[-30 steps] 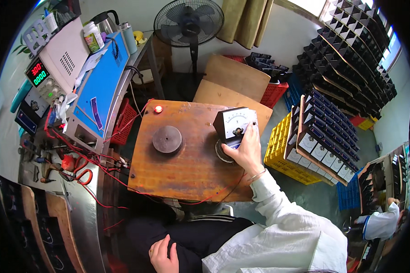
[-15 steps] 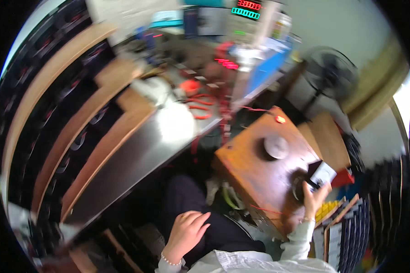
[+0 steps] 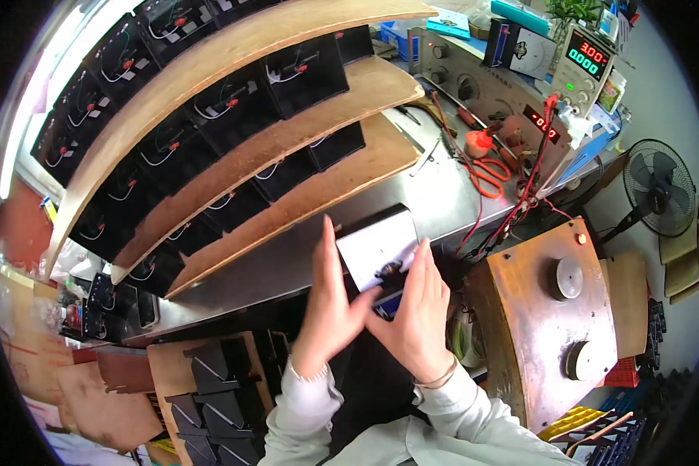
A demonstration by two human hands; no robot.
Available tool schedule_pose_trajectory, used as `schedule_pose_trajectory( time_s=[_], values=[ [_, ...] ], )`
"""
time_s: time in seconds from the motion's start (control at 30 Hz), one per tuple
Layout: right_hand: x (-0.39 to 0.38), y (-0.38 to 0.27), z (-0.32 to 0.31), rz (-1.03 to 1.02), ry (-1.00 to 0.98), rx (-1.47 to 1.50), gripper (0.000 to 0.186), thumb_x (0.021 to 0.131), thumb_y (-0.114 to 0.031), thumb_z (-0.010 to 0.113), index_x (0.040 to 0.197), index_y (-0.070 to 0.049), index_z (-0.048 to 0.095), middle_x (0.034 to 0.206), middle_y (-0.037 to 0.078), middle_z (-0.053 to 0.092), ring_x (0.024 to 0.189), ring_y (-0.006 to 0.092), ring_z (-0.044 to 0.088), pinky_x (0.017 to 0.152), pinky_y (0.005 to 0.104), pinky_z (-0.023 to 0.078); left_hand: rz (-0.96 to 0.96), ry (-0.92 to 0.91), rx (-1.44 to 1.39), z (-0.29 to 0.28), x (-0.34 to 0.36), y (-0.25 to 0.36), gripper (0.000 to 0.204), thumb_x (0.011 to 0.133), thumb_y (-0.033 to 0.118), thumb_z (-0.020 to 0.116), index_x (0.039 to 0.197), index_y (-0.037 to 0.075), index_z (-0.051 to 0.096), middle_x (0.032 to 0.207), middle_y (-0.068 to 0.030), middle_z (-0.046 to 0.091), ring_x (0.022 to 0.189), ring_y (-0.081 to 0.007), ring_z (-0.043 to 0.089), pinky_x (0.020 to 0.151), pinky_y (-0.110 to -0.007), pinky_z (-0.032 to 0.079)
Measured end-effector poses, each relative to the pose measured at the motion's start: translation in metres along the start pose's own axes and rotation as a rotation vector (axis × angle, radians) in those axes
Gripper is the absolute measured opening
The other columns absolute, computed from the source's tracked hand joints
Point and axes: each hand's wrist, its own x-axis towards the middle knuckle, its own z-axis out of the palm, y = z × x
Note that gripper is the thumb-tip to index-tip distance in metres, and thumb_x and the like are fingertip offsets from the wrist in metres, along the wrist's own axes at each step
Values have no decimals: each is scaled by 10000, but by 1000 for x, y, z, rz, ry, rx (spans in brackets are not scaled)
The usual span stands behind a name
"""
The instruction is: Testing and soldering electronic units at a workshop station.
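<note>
A small box with a white face, black edges and a little dark picture is held in front of me, above my lap and the near edge of the metal bench. My left hand presses along its left side, fingers straight and thumb across the lower edge. On the other side my right hand steadies the box with its fingers along the right edge. Both thumbs come close together at the bottom, over a dark blue part of the box. Its underside is hidden.
Wooden shelves with several open black boxes containing wires fill the left. On the metal bench lie orange-handled scissors near a power supply. A brown cabinet with two round knobs stands right; black boxes sit lower left.
My right hand has brought the box from the brown cabinet's top to in front of me. The left hand has risen from my lap to the box. The view has turned left.
</note>
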Motion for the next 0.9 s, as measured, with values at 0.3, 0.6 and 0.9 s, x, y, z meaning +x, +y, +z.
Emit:
schedule_pose_trajectory(
  time_s=[0.3, 0.6, 0.9],
  values=[
    [-19, 33, -14, 175, 46, 377, 683, 749, -45, 825, 1346, 22, 499, 1230, 181, 572, 1091, 277, 616, 923, 357, 508, -77, -18, -251, -24, 16, -35, 935, 743, 25, 811, 1513, 74, 283, 1419, -165, 388, 1269, -291, 496, 958, -380, 554],
    [-25, 27, -14, 320, 0, 632, 298, 865, 8, 729, 1132, 13, 598, 974, 95, 694, 769, 140, 676, 714, 259, 536, -133, -37, -316, -19, 17, -24, 1004, 782, -13, 775, 1555, 137, 151, 1430, -178, 438, 1255, -253, 541, 990, -385, 521],
    [-27, 31, -17, 373, 3, 629, 226, 875, -19, 734, 1072, 16, 629, 852, 69, 705, 703, 95, 658, 629, 239, 520, -121, -31, -329, -19, 17, -25, 994, 783, -51, 755, 1553, 118, 150, 1395, -191, 458, 1217, -251, 575, 968, -379, 542]
  ],
)
